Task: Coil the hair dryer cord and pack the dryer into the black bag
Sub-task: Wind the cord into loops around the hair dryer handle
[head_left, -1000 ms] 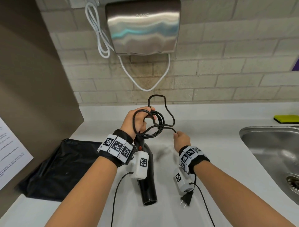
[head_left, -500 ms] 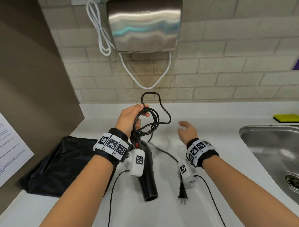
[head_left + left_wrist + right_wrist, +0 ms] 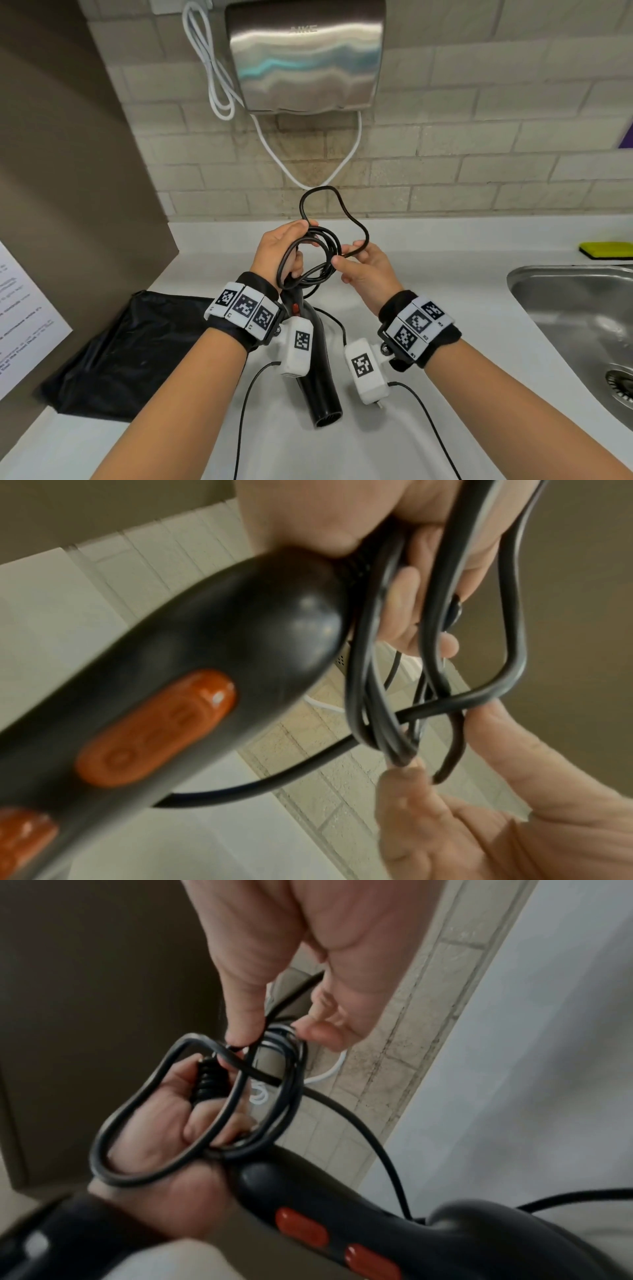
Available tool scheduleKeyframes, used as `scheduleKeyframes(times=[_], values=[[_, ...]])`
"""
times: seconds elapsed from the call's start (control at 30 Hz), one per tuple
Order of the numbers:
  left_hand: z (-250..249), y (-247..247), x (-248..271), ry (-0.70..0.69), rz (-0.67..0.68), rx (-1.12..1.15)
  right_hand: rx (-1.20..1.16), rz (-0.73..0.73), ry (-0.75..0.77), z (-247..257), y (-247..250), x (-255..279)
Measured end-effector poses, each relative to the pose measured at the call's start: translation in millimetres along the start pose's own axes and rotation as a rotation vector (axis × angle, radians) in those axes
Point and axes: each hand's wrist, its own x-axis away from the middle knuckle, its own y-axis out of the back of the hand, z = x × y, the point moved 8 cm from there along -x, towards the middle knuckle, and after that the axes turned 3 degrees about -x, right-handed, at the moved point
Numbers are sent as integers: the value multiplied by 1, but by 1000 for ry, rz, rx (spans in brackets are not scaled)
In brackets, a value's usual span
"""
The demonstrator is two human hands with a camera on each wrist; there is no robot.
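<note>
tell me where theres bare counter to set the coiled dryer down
Bare counter lies between the right hand and the sink, and behind both hands up to the tiled wall. Left is taken by the black bag. Near the front edge, the hair dryer and loose cord crowd it.

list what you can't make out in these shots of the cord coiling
- Plug end of the cord: head view, hidden behind the right wrist camera; in neither wrist view.
- Black bag opening: head view, covered by the left forearm.
- Dryer nozzle: wrist views, cut off by the frame edge.
</note>
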Motion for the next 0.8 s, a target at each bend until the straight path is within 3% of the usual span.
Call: scheduleKeyframes(times=[0.33,0.53,0.67,0.8], values=[[-1,-10,1,24,39,-36,19,191,10,0,-23,9],[-3,-13,2,-2,64,-82,56,99,122,9,-20,4],[-3,-14,3,12,76,-60,10,158,95,7,-25,5],[-2,-15,2,-1,98,-106,190,170,157,8,-26,0]])
